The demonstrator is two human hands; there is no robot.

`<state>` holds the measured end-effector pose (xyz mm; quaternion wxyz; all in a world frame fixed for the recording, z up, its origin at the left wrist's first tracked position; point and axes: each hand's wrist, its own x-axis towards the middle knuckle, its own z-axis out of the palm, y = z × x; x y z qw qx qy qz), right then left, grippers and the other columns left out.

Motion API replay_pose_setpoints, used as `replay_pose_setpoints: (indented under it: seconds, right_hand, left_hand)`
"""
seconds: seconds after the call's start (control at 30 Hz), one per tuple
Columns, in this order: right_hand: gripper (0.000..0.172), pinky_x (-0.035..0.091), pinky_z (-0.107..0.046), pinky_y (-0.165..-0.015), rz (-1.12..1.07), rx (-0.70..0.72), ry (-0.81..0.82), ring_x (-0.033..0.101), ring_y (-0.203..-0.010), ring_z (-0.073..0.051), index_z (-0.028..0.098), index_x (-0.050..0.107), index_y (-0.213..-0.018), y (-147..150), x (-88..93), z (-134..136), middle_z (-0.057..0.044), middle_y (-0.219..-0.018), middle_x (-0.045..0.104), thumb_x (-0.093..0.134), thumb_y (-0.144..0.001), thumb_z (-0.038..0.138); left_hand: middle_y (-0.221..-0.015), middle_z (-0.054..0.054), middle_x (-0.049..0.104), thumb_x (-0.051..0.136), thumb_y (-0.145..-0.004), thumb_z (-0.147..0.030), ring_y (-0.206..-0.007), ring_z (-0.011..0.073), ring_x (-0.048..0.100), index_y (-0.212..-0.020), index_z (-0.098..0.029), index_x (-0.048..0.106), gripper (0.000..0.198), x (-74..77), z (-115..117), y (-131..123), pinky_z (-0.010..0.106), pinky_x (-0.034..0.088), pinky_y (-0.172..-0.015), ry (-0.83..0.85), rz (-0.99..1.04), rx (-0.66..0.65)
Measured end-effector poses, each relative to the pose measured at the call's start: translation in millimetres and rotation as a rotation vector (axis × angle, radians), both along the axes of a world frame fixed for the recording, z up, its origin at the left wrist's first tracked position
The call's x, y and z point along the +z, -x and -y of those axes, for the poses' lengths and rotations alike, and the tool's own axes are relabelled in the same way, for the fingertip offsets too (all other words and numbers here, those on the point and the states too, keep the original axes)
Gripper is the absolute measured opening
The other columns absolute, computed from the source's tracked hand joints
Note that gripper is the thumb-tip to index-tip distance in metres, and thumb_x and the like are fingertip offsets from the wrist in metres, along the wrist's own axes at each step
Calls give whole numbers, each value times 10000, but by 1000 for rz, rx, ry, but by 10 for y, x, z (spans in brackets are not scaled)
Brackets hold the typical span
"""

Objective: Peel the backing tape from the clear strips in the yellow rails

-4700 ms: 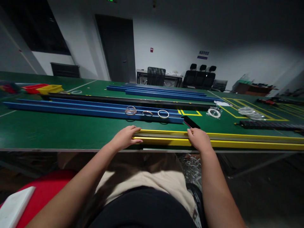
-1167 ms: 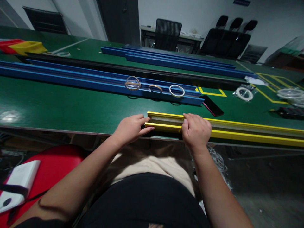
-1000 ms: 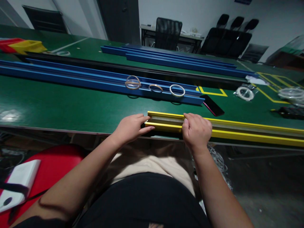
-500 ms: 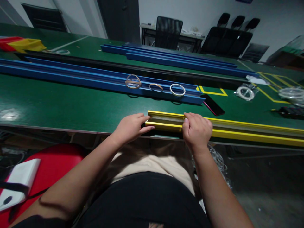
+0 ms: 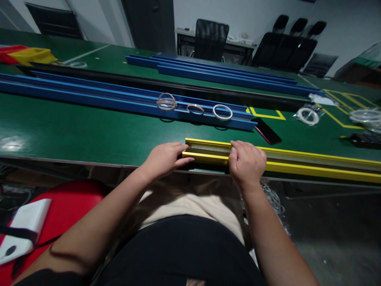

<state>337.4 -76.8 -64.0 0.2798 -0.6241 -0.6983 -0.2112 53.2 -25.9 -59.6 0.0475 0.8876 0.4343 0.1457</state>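
A long yellow channel (image 5: 312,164) lies along the table's front edge and runs out of view at the right. My left hand (image 5: 166,158) is closed on its left end, thumb on the near side and fingers at the end opening. Further right, my right hand (image 5: 247,162) wraps over the channel, with fingertips on the far rim and thumb on the near side. Beyond my hands, a blue channel (image 5: 119,104) carries tape rolls: brownish ones (image 5: 195,109) and a white one (image 5: 222,113).
A phone (image 5: 268,132) lies behind the yellow channel. Behind the blue channel are a black channel (image 5: 208,90) and more blue channels (image 5: 226,75). Wrapped rolls (image 5: 308,116) sit at the right, yellow and red bins (image 5: 35,56) at the far left. A red stool (image 5: 74,202) stands below left.
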Motion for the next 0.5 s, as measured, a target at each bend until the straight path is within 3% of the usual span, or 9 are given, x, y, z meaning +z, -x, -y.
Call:
replay_pose_setpoints:
  seconds: [0.2, 0.5]
  right_hand:
    - [319, 339, -396, -962, -3, 2, -6, 636, -1097, -239, 211, 700, -1170, 1, -4, -2, -68, -1150, 739, 473, -963, 299]
    - [313, 336, -394, -968, -10, 0, -4, 636, -1108, -237, 215, 701, -1168, 14, 2, 7, -61, -1154, 738, 477, -965, 299]
  left_hand:
    - [-1053, 52, 712, 474, -975, -577, -896, 203, 660, -1256, -267, 645, 453, 6, 15, -9, 295, 450, -717, -6, 0, -12]
    - [-1185, 82, 724, 455, -967, -613, -1013, 246, 681, -1309, -253, 625, 524, -23, -14, -4, 330, 480, -795, 5, -11, -8]
